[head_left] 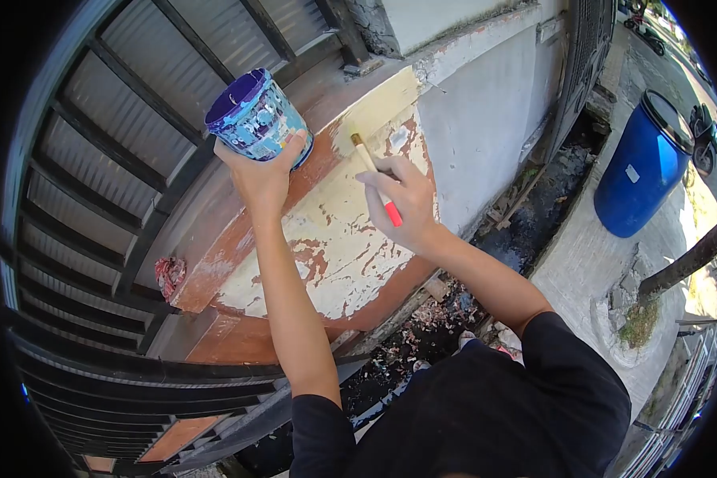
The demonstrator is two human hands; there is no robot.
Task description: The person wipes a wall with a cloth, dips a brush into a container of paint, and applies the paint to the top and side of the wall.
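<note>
Paintbrush (369, 161) tilted, its dark bristle end at the pale band (378, 102) along the wall (334, 247), just beyond the right hand (410, 203); I can't tell how firmly it meets the surface. That hand's fingers (372, 179) are clamped on the handle, red end sticking out behind them. The left hand's fingers grip the paint-smeared pot (267, 123), thumb against its near side; the left hand (263, 175) covers the lower part, and whatever lies at the bottom is hidden. Open room separates pot and brush, but behind the pot the dark railings (119, 147) are near. Past the right wrist, the wall's lower edge drops to a littered ditch (534, 215). Well apart to the right of the fingers stands the blue barrel (644, 171). The black shirt (486, 406) hides most of the feet; motorcycles at the far edge are hard to make out.
</note>
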